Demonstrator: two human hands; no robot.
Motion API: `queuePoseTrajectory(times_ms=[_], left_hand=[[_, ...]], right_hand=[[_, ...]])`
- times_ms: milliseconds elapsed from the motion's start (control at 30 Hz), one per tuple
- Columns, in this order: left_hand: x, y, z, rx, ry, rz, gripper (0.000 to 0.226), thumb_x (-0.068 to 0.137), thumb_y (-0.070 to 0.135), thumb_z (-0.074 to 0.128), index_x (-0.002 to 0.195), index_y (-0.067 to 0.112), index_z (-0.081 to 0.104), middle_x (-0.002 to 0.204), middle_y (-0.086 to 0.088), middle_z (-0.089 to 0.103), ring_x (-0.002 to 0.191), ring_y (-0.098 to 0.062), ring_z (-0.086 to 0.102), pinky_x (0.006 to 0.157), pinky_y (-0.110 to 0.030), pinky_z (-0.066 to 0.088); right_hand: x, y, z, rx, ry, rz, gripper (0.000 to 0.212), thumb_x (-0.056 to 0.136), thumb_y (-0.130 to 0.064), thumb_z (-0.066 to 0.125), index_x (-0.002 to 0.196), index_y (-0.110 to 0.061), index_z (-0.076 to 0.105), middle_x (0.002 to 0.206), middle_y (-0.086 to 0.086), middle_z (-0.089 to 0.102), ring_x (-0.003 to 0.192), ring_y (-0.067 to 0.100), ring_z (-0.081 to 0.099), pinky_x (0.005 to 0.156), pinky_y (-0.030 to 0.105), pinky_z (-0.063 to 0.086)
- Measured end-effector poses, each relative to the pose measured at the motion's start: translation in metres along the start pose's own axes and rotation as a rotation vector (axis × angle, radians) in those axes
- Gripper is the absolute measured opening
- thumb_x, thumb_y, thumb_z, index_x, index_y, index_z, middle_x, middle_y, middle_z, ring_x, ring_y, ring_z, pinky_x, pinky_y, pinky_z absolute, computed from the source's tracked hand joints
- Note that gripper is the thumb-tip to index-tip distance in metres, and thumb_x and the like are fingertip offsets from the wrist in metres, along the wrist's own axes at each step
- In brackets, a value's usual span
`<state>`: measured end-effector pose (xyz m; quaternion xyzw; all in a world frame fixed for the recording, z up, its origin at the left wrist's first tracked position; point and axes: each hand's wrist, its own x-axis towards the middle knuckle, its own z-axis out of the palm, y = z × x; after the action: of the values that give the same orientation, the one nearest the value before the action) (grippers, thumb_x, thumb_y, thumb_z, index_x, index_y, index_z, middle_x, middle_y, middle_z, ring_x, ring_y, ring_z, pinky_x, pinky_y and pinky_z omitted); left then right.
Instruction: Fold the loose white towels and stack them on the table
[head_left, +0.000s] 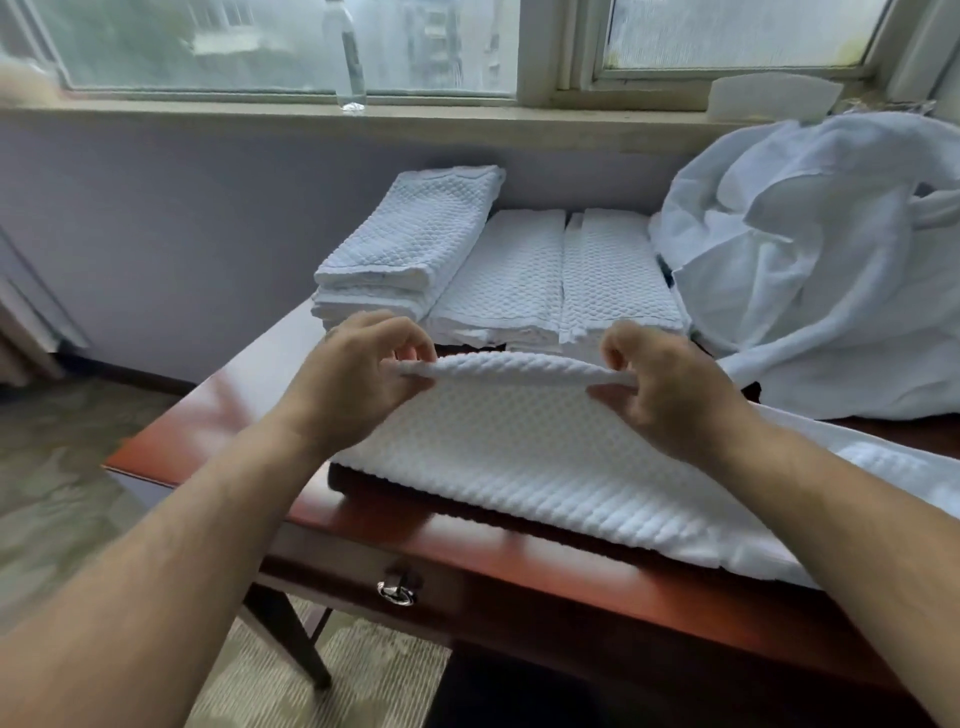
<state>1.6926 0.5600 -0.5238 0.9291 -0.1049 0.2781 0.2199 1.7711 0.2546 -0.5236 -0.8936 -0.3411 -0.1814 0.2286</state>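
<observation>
Left hand (358, 371): pinches the towel's (524, 457) raised far edge, centre frame.
Right hand (670, 387): pinches the same edge.
Folded stacks (498, 270): just behind (upper centre).
Table (249, 410): bare wood lower left.

No writing, label or number can be read; the clear bottle (349, 57) on the windowsill (208, 111) seems unlabelled, though blurred
</observation>
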Motion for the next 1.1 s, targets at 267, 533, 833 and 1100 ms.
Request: queuePoseTrajectory(times_ms=[267,533,833,1100], left_hand=[[0.017,-0.012,0.02,-0.198,-0.166,-0.824,0.05,0.098,0.065,0.041,0.075,0.02,0.05,0.067,0.005,0.052,0.064,-0.019,0.05,0.056,-0.032,0.035],[0.008,-0.024,0.019,-0.484,0.182,-0.547,0.013,0.091,0.024,0.075,0.089,0.03,0.064,0.076,0.011,0.062,0.058,0.002,0.053,0.053,-0.009,0.042],[-0.006,-0.021,0.027,0.042,-0.163,-0.741,0.031,0.098,0.048,0.053,0.122,0.03,0.058,0.107,0.004,0.066,0.093,-0.015,0.059,0.074,-0.029,0.04],[-0.013,-0.021,0.017,-0.15,-0.142,-0.696,0.047,0.09,0.044,0.071,0.13,0.035,0.049,0.104,0.011,0.058,0.094,-0.013,0.058,0.072,-0.024,0.042]], right_hand=[[0.009,0.018,0.021,0.047,-0.343,0.344,0.047,0.093,-0.069,0.047,0.074,-0.027,0.055,0.074,-0.009,0.059,0.071,0.009,0.055,0.057,0.031,0.034],[0.014,0.028,0.025,0.186,-0.139,0.217,0.011,0.094,-0.036,0.068,0.094,-0.041,0.058,0.077,-0.021,0.06,0.075,-0.003,0.056,0.064,0.025,0.041],[0.024,0.025,0.032,-0.14,-0.304,0.283,0.035,0.093,-0.063,0.057,0.082,-0.03,0.053,0.08,-0.012,0.06,0.073,0.003,0.053,0.059,0.031,0.039],[0.023,0.033,0.02,0.059,-0.451,0.323,0.036,0.099,-0.049,0.056,0.074,-0.025,0.064,0.07,-0.006,0.065,0.07,0.013,0.061,0.058,0.031,0.039]])
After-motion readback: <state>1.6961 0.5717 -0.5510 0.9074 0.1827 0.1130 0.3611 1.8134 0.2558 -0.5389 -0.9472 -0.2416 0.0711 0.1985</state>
